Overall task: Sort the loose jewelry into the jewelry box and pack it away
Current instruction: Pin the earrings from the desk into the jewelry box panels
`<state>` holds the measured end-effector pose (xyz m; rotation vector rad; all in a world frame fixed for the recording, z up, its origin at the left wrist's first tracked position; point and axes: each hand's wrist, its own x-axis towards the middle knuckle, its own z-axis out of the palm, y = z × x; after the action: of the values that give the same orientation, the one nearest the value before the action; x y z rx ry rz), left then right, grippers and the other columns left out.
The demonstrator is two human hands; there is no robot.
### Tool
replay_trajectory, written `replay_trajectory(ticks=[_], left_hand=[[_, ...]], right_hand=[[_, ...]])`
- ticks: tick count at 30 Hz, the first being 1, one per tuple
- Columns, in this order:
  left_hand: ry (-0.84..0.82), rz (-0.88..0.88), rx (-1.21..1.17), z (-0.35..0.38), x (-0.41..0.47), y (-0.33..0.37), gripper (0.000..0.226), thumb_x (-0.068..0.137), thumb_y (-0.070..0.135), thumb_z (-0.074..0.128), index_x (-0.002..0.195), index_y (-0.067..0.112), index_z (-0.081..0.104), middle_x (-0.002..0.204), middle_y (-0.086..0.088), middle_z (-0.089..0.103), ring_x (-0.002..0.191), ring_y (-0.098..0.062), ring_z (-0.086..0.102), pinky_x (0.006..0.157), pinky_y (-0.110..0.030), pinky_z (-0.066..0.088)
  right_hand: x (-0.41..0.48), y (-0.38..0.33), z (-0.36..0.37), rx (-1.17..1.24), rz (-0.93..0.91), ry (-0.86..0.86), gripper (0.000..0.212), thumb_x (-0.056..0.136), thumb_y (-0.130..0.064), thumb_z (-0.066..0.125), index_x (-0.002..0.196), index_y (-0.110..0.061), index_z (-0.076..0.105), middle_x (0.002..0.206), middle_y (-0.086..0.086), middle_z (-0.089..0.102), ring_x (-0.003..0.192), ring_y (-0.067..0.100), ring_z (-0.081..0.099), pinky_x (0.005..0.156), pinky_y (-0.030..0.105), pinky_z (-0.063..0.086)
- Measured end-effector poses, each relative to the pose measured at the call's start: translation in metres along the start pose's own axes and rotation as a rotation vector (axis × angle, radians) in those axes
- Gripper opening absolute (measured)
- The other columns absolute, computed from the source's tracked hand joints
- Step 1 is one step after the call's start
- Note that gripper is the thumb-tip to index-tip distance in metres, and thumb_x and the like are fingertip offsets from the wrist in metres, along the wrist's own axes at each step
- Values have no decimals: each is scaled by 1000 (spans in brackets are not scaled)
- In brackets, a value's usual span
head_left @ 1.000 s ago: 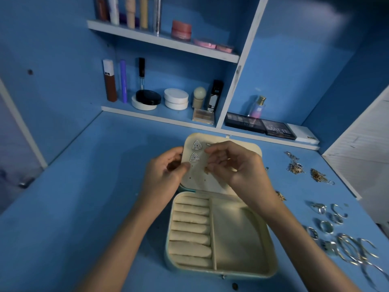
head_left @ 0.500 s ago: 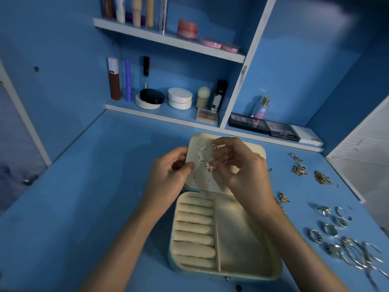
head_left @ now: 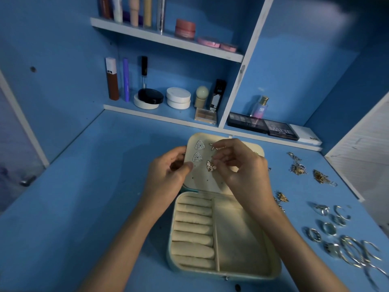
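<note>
A cream jewelry box (head_left: 240,245) lies open on the blue desk, with ring rolls on its left side and a bare compartment on its right. Its raised lid panel (head_left: 202,180) carries two triangular silver earrings (head_left: 198,151) and a butterfly earring (head_left: 210,166). My left hand (head_left: 168,175) grips the lid's left edge, thumb on the panel. My right hand (head_left: 240,165) hovers in front of the lid with fingers curled, fingertips next to the butterfly earring; a small gold piece (head_left: 213,146) shows by its upper fingers. Whether it pinches anything is unclear.
Loose jewelry lies on the desk to the right: gold chains (head_left: 297,167), a gold butterfly piece (head_left: 282,197), several silver rings (head_left: 328,227) and hoops (head_left: 355,251). Cosmetics fill the back shelves, with eyeshadow palettes (head_left: 263,125) behind the box.
My right hand has lifted up and right off the lid panel, uncovering the butterfly earring now sitting on it. My left hand keeps its hold on the lid.
</note>
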<state>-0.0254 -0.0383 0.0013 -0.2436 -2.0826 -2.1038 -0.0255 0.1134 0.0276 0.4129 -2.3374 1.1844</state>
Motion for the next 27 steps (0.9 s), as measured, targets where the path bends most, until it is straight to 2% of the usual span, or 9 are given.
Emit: replay_trajectory(ticks=[5,10,15,17,20,24,27], left_hand=[[-2,6,0,0,0,0,36,86,-4,60,91,31,68,86,9,73,79,-4,66,69,-12,49],[-2,9,3,0,0,0,39,86,-4,60,92,34,67,86,9,73,80,-5,67,70,-13,49],[-9,19,6,-1,-1,0,36,87,-4,60,92,31,67,87,7,73,81,-7,67,72,-15,51],[-14,30,-4,0,-1,0,28,87,-1,61,93,26,68,86,5,73,81,-8,67,71,-16,50],[-24,45,-43,2,-1,1,18,84,15,70,99,23,64,81,-2,71,77,-14,67,67,-20,51],[-23,123,32,4,-3,0,43,72,47,71,108,31,54,76,-3,67,70,-14,62,63,-23,49],[-4,178,80,6,-4,-1,41,69,54,67,102,38,49,74,-4,65,68,-18,60,63,-34,50]], right_hand=[[3,1,3,-92,-54,16,30,74,10,65,96,-11,65,70,-4,64,69,6,59,65,9,46],[3,2,7,-233,-143,27,34,72,8,64,101,-10,65,78,-1,63,66,7,49,64,19,43],[2,4,6,-268,-143,52,34,73,3,66,103,-13,63,77,-5,59,68,7,45,64,14,38],[0,2,5,-273,-152,57,34,74,0,65,105,-13,63,77,-4,60,69,8,46,63,19,40],[-4,-1,6,-269,-170,67,35,75,-5,63,109,-14,61,79,-2,61,71,13,52,63,26,42],[-12,-3,7,-275,-222,133,34,77,-7,64,110,-14,59,81,-4,58,73,12,51,62,27,43],[-18,-4,7,-268,-266,176,33,79,-4,63,111,-11,59,83,-7,57,74,11,49,65,24,43]])
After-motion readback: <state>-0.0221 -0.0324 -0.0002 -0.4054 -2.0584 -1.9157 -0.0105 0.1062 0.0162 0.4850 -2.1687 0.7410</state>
